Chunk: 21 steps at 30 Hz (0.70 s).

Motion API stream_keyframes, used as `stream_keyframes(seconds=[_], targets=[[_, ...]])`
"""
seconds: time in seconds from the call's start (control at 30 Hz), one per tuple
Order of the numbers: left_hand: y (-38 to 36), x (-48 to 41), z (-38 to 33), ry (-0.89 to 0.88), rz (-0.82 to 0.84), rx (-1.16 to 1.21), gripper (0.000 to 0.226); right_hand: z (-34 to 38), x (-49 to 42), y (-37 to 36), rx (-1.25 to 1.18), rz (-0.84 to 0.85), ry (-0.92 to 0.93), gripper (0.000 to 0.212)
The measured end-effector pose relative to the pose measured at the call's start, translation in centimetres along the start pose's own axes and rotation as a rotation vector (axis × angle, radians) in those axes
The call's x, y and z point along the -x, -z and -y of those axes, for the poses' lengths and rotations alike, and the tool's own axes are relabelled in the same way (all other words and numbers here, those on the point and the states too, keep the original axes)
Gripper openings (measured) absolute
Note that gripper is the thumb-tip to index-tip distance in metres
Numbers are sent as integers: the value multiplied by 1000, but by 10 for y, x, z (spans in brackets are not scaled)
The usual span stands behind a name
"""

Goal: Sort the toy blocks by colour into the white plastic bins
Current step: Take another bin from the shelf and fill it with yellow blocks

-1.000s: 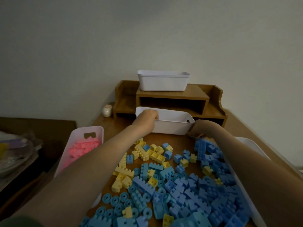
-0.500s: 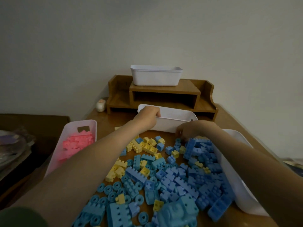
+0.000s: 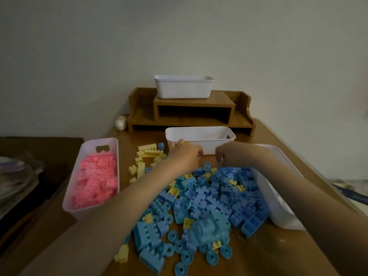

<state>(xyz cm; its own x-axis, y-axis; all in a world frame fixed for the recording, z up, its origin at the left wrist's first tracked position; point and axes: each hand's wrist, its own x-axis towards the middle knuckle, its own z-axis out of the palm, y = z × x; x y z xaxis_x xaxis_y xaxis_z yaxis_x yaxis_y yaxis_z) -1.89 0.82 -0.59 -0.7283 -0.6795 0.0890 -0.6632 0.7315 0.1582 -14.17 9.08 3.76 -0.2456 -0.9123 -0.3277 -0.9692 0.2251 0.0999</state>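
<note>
At nine o'clock of the mixed pile (image 3: 199,198), the pink bin (image 3: 117,160) holds pink blocks (image 3: 95,180); yellow blocks (image 3: 149,151) lie at eleven. The left hand (image 3: 185,156) curls at twelve before the middle bin (image 3: 209,146), the right hand (image 3: 235,154) at one over blue blocks (image 3: 235,176); whether either pinches a block I cannot tell. Best pinch one colour at a time, clearing the rim; the tipped bin (image 3: 278,200) lies at three.
</note>
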Motion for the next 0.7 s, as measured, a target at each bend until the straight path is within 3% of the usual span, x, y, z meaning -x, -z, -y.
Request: stream_keyframes(seconds=[0.13,0.23,0.33,0.43,0.57,0.7], targets=[[-6,28,1,26,117,32,26,-7,24,-19,-66,-148,-65,18],[-6,47,3,-26,213,61,26,-12,33,-39,-27,-141,-138,9],[-15,58,0,15,159,103,20,-4,35,-57,81,-154,-223,18],[-22,60,1,39,83,156,7,0,25,-71,43,-155,-254,26],[-24,59,12,65,73,251,6,0,22,-73,-176,-163,-230,30],[-24,62,18,120,51,292,20,8,21,-84,-369,-309,-162,19]])
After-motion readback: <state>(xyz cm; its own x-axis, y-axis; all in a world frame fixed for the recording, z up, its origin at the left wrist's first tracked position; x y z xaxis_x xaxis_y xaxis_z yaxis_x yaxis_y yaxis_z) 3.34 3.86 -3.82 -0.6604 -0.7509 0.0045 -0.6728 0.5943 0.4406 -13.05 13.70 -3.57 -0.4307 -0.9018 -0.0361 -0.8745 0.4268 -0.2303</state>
